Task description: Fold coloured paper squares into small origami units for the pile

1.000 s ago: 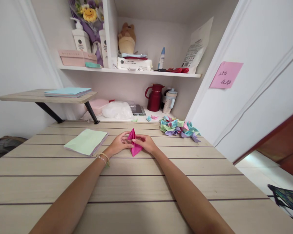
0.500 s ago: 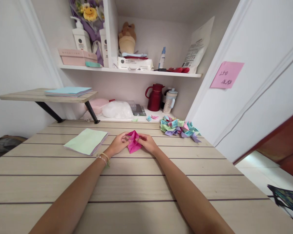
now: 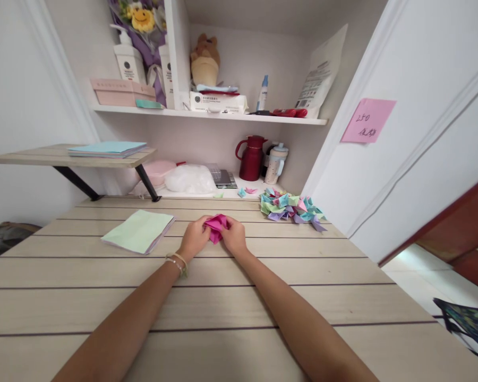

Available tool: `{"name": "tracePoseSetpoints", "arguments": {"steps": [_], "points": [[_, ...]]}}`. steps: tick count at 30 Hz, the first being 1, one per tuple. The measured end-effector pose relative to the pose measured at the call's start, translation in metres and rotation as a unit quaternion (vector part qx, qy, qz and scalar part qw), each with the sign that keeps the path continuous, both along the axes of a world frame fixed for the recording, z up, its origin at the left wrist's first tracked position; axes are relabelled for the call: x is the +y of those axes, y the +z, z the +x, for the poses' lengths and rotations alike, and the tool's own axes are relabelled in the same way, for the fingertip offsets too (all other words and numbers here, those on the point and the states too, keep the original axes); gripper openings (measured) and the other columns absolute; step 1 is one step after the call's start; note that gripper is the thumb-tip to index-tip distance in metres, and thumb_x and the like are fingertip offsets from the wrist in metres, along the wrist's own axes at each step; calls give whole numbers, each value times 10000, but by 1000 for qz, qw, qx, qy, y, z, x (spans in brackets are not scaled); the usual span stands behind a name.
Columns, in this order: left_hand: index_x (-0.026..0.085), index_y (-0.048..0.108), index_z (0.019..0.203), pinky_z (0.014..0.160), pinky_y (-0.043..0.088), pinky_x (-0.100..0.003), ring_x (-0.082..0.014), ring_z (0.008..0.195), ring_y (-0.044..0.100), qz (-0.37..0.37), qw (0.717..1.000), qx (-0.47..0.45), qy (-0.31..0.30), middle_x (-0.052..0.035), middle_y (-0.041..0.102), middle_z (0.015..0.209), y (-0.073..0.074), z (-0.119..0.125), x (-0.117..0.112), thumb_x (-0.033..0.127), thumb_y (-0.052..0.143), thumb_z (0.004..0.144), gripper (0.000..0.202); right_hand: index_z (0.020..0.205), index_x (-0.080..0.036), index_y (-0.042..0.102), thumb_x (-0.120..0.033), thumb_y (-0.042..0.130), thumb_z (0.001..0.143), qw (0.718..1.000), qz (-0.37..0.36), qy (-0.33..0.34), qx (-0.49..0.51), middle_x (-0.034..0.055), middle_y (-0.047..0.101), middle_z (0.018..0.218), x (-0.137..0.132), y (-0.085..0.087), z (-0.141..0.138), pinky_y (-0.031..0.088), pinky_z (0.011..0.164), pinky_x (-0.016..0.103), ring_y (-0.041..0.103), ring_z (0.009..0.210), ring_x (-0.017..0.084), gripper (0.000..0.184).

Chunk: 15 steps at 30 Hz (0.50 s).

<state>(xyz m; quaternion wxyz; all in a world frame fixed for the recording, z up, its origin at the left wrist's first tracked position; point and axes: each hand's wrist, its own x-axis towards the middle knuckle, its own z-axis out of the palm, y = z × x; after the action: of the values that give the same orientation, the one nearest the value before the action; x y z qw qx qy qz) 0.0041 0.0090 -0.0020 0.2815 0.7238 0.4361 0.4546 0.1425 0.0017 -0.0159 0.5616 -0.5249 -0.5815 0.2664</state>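
A partly folded piece of magenta paper [image 3: 216, 226] is held between my hands over the middle of the table. My left hand [image 3: 195, 236] pinches its left side, thumb toward me. On the other side, my right hand [image 3: 234, 234] grips the right edge with thumb and fingers. The paper's creases stand up in several flaps, and its outer edges are partly hidden by my fingers. To the left of my hands lies a stack of pale green paper [image 3: 139, 231]. A heap of small folded paper pieces [image 3: 290, 208] in several colours sits to the right.
A raised wooden shelf [image 3: 32, 155] at the left carries a stack of blue paper [image 3: 108, 149]. Behind the table stand a dark red jug [image 3: 252, 159], a pale cup [image 3: 276, 164] and a white plastic bag [image 3: 190, 179]. A pink note [image 3: 368, 120] is stuck on the right wall.
My hands have turned inward and closed more around the magenta paper. It has changed from a flatter, diamond-like shape to a more compact, bunched one. The view has shifted slightly.
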Motion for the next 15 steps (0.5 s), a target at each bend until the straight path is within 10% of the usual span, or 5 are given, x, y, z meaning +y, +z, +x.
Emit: {"name": "tracePoseSetpoints", "arguments": {"steps": [5, 15], "points": [[102, 623, 1042, 475, 475, -220, -116, 456, 576, -135, 973, -177, -61, -14, 626, 547, 1, -3, 8, 197, 546, 694, 368, 956, -219, 670, -179, 478, 653, 992, -15, 26, 122, 21, 671, 940, 10, -8, 6, 464, 736, 303, 584, 830, 194, 361], [81, 661, 856, 665, 529, -308, -176, 658, 648, -204, 930, -289, -96, -67, 693, 702, 4, -14, 11, 166, 701, 558, 312, 806, -160, 651, -208, 695, 556, 924, -95, 225, 294, 34, 683, 733, 5, 4, 14, 516, 635, 296, 632, 624, 151, 259]]}}
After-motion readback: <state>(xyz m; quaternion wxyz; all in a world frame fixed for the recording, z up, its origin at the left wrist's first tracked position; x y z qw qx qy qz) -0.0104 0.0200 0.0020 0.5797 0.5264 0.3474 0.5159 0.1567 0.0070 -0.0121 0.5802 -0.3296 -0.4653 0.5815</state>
